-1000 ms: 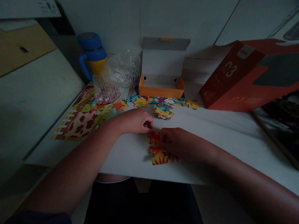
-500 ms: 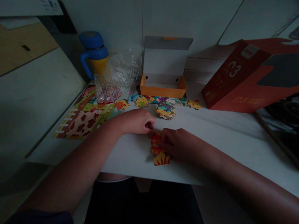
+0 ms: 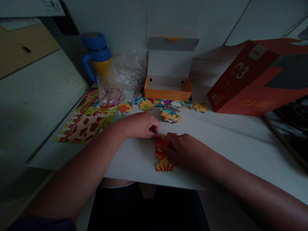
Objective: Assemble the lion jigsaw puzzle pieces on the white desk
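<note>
Left hand (image 3: 144, 125): curled, touching the puzzle pieces (image 3: 164, 165); grip unclear
Right hand (image 3: 184, 149): gripping their side
Red box (image 3: 253, 89): "3" legible, smaller print blurred

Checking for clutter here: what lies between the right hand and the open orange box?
The head view shows a stack of puzzle pieces between the right hand and the open orange box, with a colourful strip nearer the box.

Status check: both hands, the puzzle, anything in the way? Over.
Left grip curled at far end of puzzle pieces. Right grip on their right side, partly covering them. Stacked pieces beyond, apparently not blocking.
</note>
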